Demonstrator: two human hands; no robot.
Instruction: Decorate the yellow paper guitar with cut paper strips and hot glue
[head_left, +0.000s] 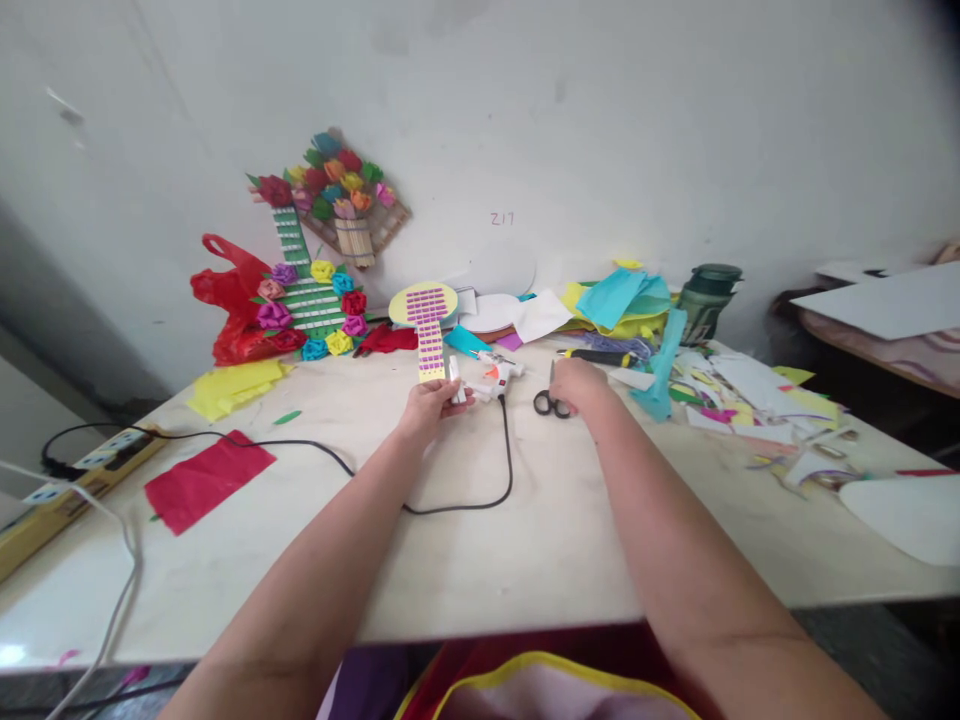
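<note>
My left hand is closed, pinching a small white strip upright between thumb and fingers. Just right of it lies a white glue gun with an orange part, its black cord running down and left across the table. My right hand is closed at the black-handled scissors, with the finger loops showing at its left side and its fingertips partly hidden. Behind my left hand stands a guitar-like paper craft, yellow with purple and white stripes.
Paper flowers decorate a green-striped craft beside a red plastic bag. Red crepe paper and a power strip lie left. Coloured sheets, a green bottle and paper scraps are right. A yellow-black tool lies behind my right hand.
</note>
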